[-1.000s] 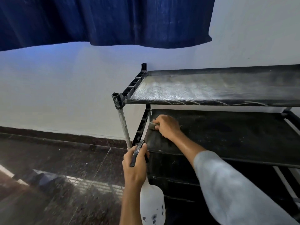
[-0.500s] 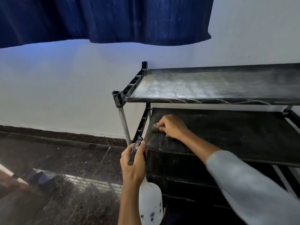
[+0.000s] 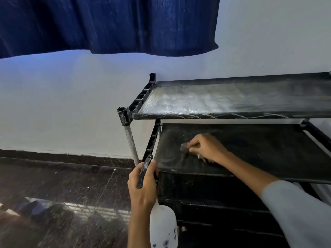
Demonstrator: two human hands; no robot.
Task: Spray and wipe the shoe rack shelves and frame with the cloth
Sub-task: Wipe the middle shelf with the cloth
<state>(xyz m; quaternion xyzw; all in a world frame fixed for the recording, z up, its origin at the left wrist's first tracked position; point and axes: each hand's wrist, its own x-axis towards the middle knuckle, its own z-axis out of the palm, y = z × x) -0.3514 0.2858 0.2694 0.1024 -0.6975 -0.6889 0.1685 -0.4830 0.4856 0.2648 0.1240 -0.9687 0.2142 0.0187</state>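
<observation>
A black shoe rack [image 3: 141, 99] with fabric shelves stands against the wall. Its top shelf [image 3: 223, 101] looks dusty and streaked. On the second shelf [image 3: 268, 149], my right hand [image 3: 206, 148] presses a small grey-brown cloth [image 3: 184, 147] against the fabric near the shelf's left part; most of the cloth is hidden under the fingers. Just in front of the rack's left corner, my left hand [image 3: 143, 187] grips the black head of a white spray bottle [image 3: 163, 228], whose body hangs below the hand.
A metal post [image 3: 131, 144] holds the rack's front left corner. Lower shelves [image 3: 215, 203] lie dark below. A dark blue curtain [image 3: 107, 24] hangs over the white wall. Dark polished floor [image 3: 62, 194] spreads to the left.
My right hand has slid the cloth rightward and toward the front along the second shelf, away from its left edge. My left hand with the bottle has stayed in place.
</observation>
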